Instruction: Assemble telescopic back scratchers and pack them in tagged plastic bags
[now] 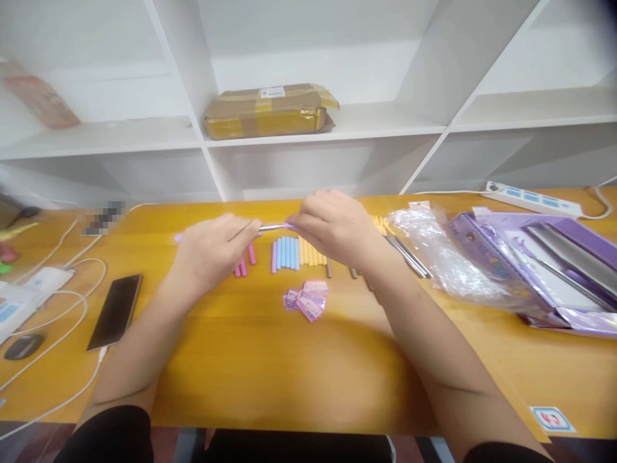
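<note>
A thin silver metal rod [271,227] spans the gap between my two hands above the table. My left hand [207,251] is closed round its left part, and a lilac tip [178,238] shows beyond that hand. My right hand [332,225] pinches the other end, where a small lilac piece [289,225] shows at the fingertips. Below lie a row of blue tubes [288,253] with one purple tube [274,257] beside it, yellow tubes [312,252], and several pink tubes [243,262] partly behind my left hand. Small pink cards [309,299] are piled nearer me.
Metal rods [409,256] and crumpled clear plastic [448,257] lie right, beside an open purple box [544,270]. A phone [116,311], white cables and a power strip [29,299] are left. Behind, a white shelf [318,138] holds a taped cardboard box [270,110].
</note>
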Tool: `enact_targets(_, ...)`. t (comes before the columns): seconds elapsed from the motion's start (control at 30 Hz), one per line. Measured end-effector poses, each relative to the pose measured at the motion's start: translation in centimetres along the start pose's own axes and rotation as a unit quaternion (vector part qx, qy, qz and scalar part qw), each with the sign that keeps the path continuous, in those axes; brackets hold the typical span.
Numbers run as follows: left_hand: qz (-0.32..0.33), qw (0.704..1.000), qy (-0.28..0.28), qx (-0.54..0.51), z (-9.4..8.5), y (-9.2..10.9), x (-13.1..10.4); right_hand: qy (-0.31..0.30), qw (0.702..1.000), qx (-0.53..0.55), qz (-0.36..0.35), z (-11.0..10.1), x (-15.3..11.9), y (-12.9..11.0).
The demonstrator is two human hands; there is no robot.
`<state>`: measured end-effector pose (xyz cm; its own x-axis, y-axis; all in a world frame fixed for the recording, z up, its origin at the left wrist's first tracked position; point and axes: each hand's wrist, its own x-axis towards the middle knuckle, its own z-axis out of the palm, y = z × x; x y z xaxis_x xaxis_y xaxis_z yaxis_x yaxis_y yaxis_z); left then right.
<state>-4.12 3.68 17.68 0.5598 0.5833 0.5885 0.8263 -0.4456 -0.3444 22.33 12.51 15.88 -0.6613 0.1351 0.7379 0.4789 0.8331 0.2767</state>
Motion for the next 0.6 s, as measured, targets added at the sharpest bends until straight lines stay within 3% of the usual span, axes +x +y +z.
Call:
enact_targets(0.47, 0.013, 1.0, 0.007, 0.026, 0.06, -0.13, -0.05, -0.019, 1.0, 0.012, 0.01, 0.22, -0.09, -0.12)
enact_targets(0.6, 0.01, 1.0, -0.006, -0.005, -0.2, -0.27, 0.04, -0.063, 0.996, 0.051, 0.035, -0.46, 0.09, 0.04)
